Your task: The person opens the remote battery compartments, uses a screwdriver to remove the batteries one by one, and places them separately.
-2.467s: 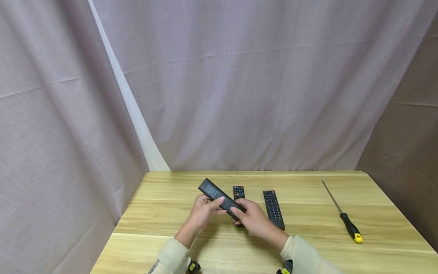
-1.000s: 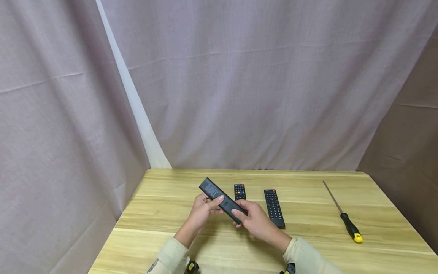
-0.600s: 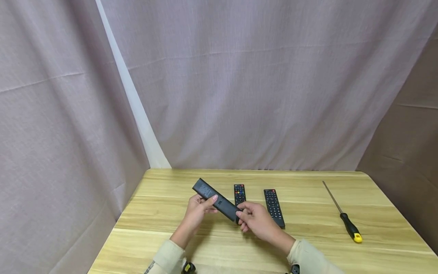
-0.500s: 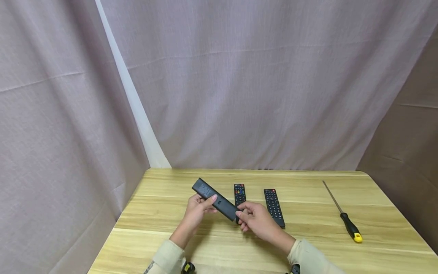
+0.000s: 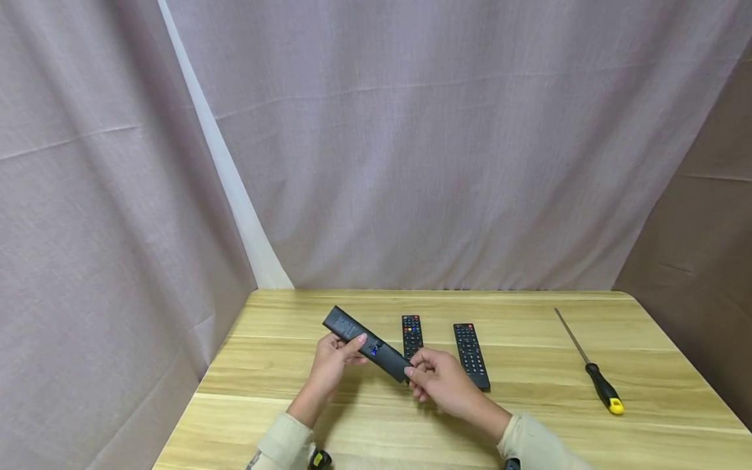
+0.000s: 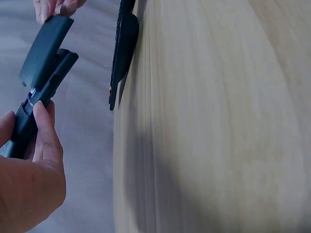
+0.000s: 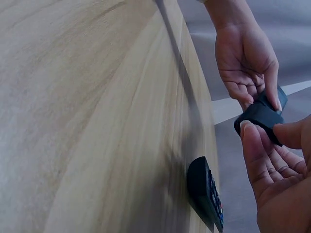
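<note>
My left hand (image 5: 331, 359) grips a black remote control (image 5: 343, 324), back side up, its thumb across the back. With thumb and fingers my right hand (image 5: 440, 382) pinches the near end of the battery cover (image 5: 388, 363). In the left wrist view the cover (image 6: 46, 51) stands tilted away from the remote's body (image 6: 60, 70), and a small blue spot shows in the gap. What lies under the cover is mostly hidden. The right wrist view shows both hands at the remote, my right fingertips (image 7: 247, 127) on the cover's end.
Behind my right hand a second remote (image 5: 412, 333) with coloured buttons lies on the wooden table (image 5: 264, 378). Another remote (image 5: 470, 356) lies right of it. Farther right is a screwdriver (image 5: 599, 382) with a black and yellow handle. Grey curtains (image 5: 411, 163) stand behind the table.
My right hand has gone from holding the remote's near end to pinching the battery cover, which has come away from the body. My left hand and the remote have shifted a little left.
</note>
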Available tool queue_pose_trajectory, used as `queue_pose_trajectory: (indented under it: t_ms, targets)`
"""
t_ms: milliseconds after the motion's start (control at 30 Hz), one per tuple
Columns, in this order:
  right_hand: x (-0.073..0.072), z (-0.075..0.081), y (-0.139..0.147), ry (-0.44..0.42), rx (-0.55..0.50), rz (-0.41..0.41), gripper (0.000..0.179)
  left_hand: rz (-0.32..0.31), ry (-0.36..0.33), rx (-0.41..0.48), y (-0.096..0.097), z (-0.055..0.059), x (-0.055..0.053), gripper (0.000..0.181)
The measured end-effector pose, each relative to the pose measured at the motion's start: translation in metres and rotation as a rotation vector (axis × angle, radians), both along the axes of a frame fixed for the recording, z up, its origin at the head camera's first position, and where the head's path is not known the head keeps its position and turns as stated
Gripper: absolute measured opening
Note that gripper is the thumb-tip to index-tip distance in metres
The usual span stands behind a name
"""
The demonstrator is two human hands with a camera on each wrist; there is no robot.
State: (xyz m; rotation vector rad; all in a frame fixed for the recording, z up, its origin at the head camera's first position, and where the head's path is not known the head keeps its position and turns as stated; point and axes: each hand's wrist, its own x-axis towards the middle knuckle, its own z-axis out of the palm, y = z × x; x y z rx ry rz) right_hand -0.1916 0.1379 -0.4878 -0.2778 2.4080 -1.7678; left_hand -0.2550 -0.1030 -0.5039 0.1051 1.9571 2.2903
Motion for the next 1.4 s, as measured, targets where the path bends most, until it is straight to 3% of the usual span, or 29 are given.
queue_pose_trajectory:
  t_ms: [300, 500, 833, 1033, 1400]
  targets:
    - [0.004, -0.001, 0.008, 0.003, 0.004, -0.015, 0.014, 0.042, -0.010, 0.000, -0.010, 0.001, 0.001, 0.028]
    - [0.005, -0.002, 0.009, 0.050, 0.043, -0.055, 0.013, 0.057, -0.011, -0.011, -0.013, 0.003, 0.002, 0.029]
    - [0.002, -0.006, 0.001, 0.192, 0.214, -0.096, 0.008, 0.098, -0.004, -0.036, -0.025, -0.001, 0.002, 0.028]
    - [-0.001, -0.008, -0.009, 0.195, 0.253, -0.122, 0.017, 0.111, 0.004, -0.062, -0.035, -0.001, 0.004, 0.030]
    - [0.001, -0.025, -0.037, 0.381, 0.546, 0.024, 0.021, 0.157, -0.016, -0.051, -0.050, 0.001, 0.003, 0.029]
